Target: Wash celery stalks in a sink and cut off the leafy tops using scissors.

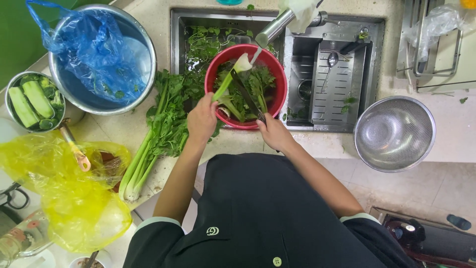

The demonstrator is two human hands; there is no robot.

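My left hand (202, 119) grips a pale green celery stalk (229, 78) and holds it slanted over a red bowl (277, 79) that sits in the sink. My right hand (274, 133) holds a dark knife (247, 97) whose blade lies against the stalk. The bowl holds leafy celery pieces (260, 82). A metal tap (275, 27) reaches over the bowl from the back.
A bunch of celery (158, 134) lies on the counter left of the sink. Further left stand a big steel bowl with a blue bag (94, 49), a small pot of cut greens (32, 101) and a yellow bag (69, 193). A steel colander (394, 133) sits at the right.
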